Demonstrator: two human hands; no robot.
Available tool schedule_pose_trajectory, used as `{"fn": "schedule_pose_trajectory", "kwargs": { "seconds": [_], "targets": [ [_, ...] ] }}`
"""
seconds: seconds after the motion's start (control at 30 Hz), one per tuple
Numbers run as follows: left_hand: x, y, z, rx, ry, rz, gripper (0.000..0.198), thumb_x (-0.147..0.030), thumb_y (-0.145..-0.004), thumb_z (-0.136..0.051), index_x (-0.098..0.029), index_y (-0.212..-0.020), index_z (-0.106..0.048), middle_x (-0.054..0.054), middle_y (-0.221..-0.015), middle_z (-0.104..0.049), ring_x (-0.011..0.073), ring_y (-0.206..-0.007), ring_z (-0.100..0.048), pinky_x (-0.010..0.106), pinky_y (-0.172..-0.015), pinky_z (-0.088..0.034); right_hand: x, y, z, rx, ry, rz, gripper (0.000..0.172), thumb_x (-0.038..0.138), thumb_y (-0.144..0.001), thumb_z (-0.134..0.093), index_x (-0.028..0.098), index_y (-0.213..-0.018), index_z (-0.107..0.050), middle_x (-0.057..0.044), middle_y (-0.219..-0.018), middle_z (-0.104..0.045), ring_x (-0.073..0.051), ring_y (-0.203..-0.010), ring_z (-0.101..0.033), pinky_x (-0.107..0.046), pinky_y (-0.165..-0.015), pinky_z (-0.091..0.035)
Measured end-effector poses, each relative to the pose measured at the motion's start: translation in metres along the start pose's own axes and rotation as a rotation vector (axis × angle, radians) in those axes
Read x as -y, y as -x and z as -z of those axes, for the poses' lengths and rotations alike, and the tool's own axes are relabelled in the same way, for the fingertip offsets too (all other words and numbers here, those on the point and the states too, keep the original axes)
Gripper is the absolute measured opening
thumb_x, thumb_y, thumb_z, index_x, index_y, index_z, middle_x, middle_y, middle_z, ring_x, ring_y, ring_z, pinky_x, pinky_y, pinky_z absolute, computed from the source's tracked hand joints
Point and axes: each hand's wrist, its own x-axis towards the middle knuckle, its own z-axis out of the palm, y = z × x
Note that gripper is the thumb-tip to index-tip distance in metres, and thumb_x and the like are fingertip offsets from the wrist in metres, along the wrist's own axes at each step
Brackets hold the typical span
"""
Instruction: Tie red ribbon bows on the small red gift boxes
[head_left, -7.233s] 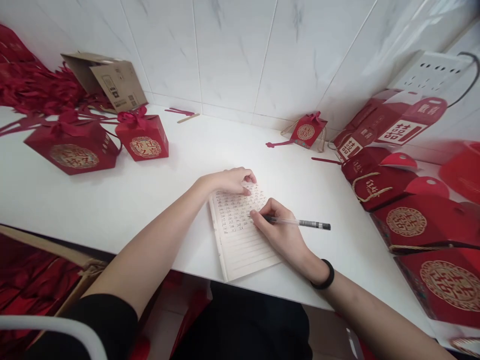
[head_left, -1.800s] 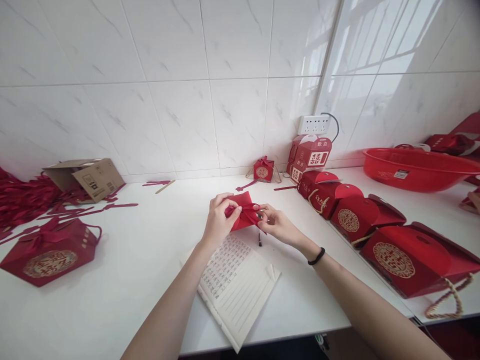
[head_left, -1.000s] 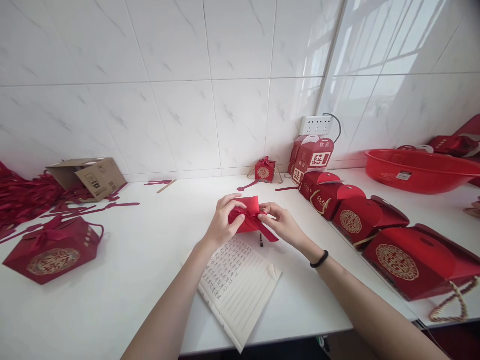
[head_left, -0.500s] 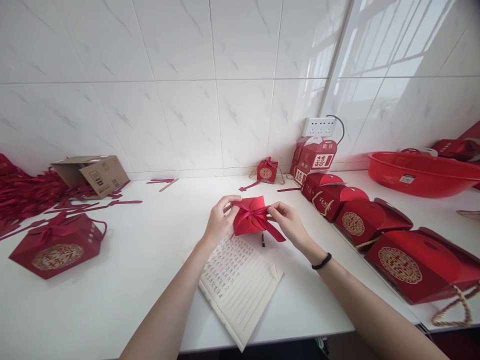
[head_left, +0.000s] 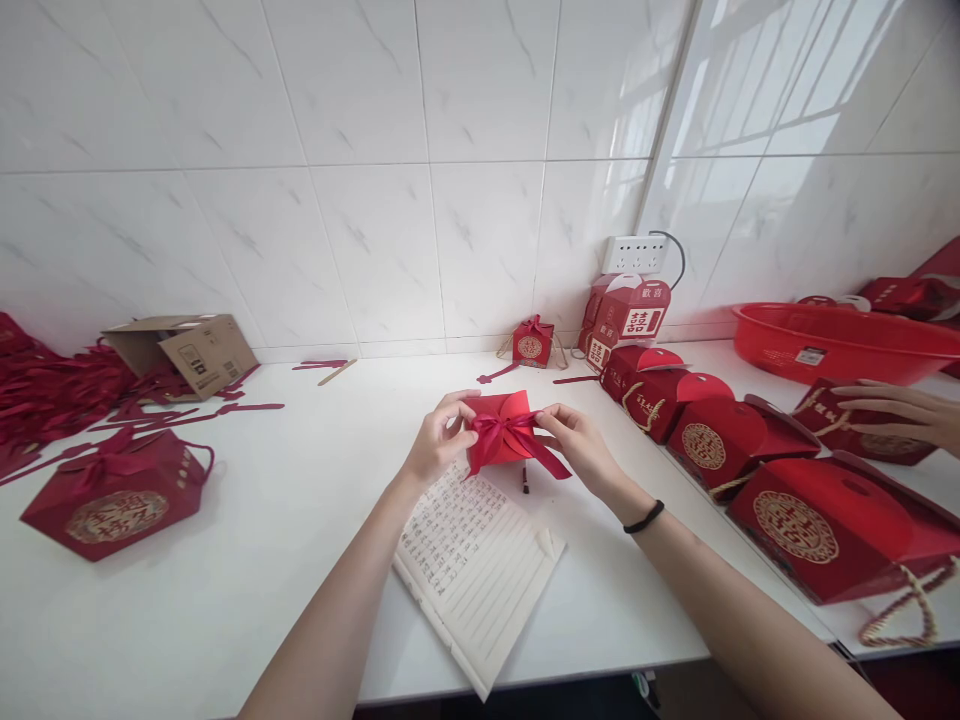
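Observation:
A small red gift box point(head_left: 519, 441) stands at the far edge of an open lined notebook point(head_left: 480, 570), with a dark red ribbon point(head_left: 496, 424) tied in a bow across its top. My left hand point(head_left: 441, 438) pinches the left side of the bow between thumb and fingers. From the right, my right hand point(head_left: 568, 432) pinches a ribbon loop at the bow's other side. One ribbon tail hangs over the box's front right. A dark pen tip shows just under the box.
Red boxes with rope handles point(head_left: 795, 530) line the right side. Another person's hand point(head_left: 900, 410) touches a red box point(head_left: 870, 440) near a red basin point(head_left: 840, 340). At left are a ribboned box point(head_left: 112, 500), a cardboard box point(head_left: 199, 352) and heaped ribbons point(head_left: 60, 385).
The bow's left part now spreads fuller and lower over the box front. Another person's hand has come in at the right, at a red box that was not in view before.

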Motion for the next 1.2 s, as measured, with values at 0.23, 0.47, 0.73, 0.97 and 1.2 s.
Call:
{"fn": "schedule_pose_trajectory", "kwargs": {
  "seconds": [0.23,0.47,0.73,0.97,1.2],
  "targets": [
    [0.003,-0.001,0.001,-0.001,0.062,0.038,0.007,-0.022,-0.069,-0.058,-0.019,-0.064,-0.059,0.01,-0.129,-0.053,0.0281,-0.122,-0.047,0.043,-0.093,-0.045,0.001,0.0,0.002,0.055,-0.045,-0.009,0.036,0.051,-0.065,-0.073,0.018,-0.065,-0.058,-0.004,-0.08,-0.063,-0.018,-0.08,-0.059,-0.034,-0.079,-0.05],
    [0.006,-0.001,-0.004,-0.146,0.056,0.03,0.011,-0.025,-0.073,-0.058,-0.019,-0.065,-0.053,0.009,-0.119,-0.058,0.0251,-0.119,-0.049,0.041,-0.089,-0.048,0.0,0.0,0.002,0.111,-0.039,0.043,0.033,0.048,-0.068,-0.071,0.017,-0.068,-0.06,-0.004,-0.08,-0.062,-0.018,-0.08,-0.058,-0.035,-0.082,-0.047],
    [0.01,0.007,-0.019,-0.362,-0.463,-0.281,0.014,-0.016,-0.079,-0.05,-0.02,-0.067,-0.043,0.005,-0.092,-0.051,0.0157,-0.092,-0.055,0.03,-0.076,-0.052,-0.003,0.001,-0.002,0.036,0.127,0.137,0.032,0.046,-0.069,-0.067,0.018,-0.068,-0.054,-0.002,-0.071,-0.06,-0.016,-0.071,-0.057,-0.032,-0.074,-0.047],
    [0.009,0.007,-0.02,-0.414,-0.499,-0.234,0.02,-0.01,-0.074,-0.045,-0.021,-0.062,-0.033,-0.001,-0.072,-0.043,0.0108,-0.065,-0.048,0.021,-0.054,-0.045,-0.001,0.005,-0.008,-0.06,0.31,0.19,0.027,0.041,-0.072,-0.058,0.018,-0.062,-0.049,-0.001,-0.067,-0.058,-0.015,-0.064,-0.056,-0.027,-0.06,-0.046],
    [0.007,0.008,-0.021,-0.433,-0.485,-0.162,0.015,-0.01,-0.067,-0.047,-0.022,-0.073,-0.039,-0.004,-0.066,-0.043,0.0104,-0.06,-0.047,0.021,-0.053,-0.045,-0.007,0.006,-0.008,-0.091,0.336,0.309,0.018,0.035,-0.069,-0.056,0.019,-0.07,-0.047,0.0,-0.073,-0.054,-0.016,-0.069,-0.056,-0.031,-0.066,-0.049]
  ]
}}
